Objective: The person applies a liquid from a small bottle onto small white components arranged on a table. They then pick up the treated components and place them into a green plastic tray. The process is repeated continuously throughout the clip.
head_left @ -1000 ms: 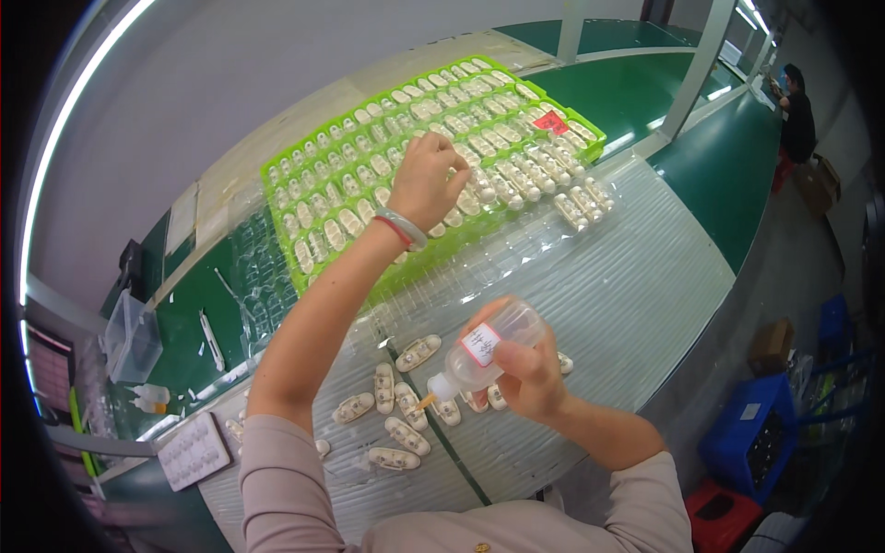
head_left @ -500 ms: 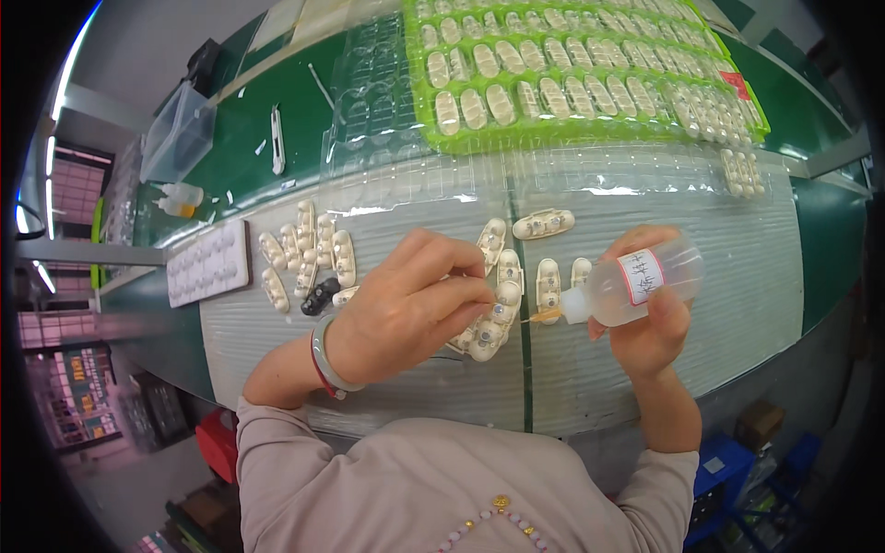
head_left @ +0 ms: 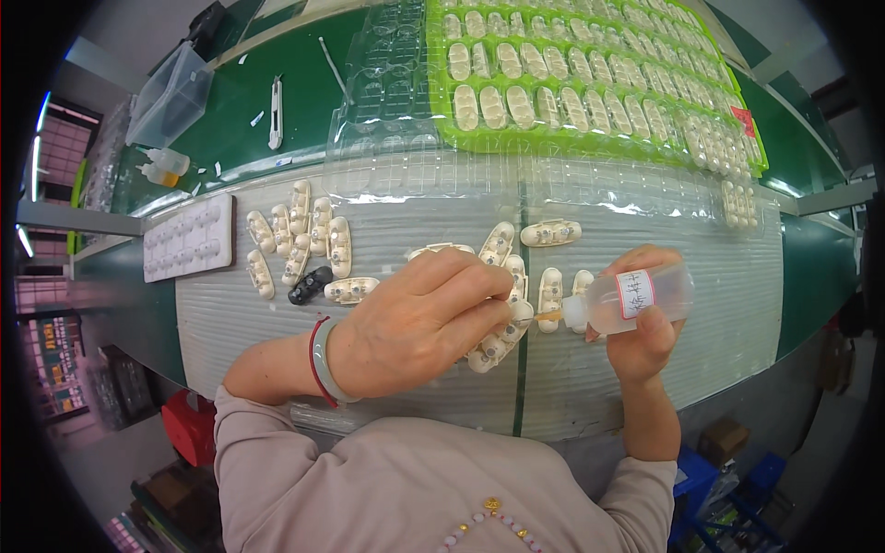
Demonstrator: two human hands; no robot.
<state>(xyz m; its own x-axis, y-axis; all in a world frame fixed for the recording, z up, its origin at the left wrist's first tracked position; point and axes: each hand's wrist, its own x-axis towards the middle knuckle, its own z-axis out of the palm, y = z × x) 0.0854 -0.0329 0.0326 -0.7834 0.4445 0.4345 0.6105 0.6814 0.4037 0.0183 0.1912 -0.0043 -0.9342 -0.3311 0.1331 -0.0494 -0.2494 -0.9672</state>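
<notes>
My right hand (head_left: 641, 346) is wrapped around a clear squeeze bottle (head_left: 671, 293) with a white cap and a label, tipped on its side. Its thin amber nozzle (head_left: 546, 316) points left and ends at the fingertips of my left hand (head_left: 429, 323). The left thumb and fingers are pinched together; what they hold, if anything, is hidden. Beneath and beside them lies a cluster of cream oval casings with round silvery spots, among them a casing (head_left: 495, 350) at the near end. Another casing (head_left: 549, 297) stands lengthwise just left of the bottle cap.
A loose group of cream casings (head_left: 300, 235) with one black casing (head_left: 311, 286) lies to the left, beside a white tray (head_left: 189, 244). Clear plastic trays (head_left: 396, 170) and a green tray (head_left: 553, 140) of casings fill the back. A utility knife (head_left: 276, 112) lies back left.
The whole view has shifted slightly. The bottle's nozzle and my left fingertips have come closer together, so the tip now meets the pinched fingers. Both hands keep their grips.
</notes>
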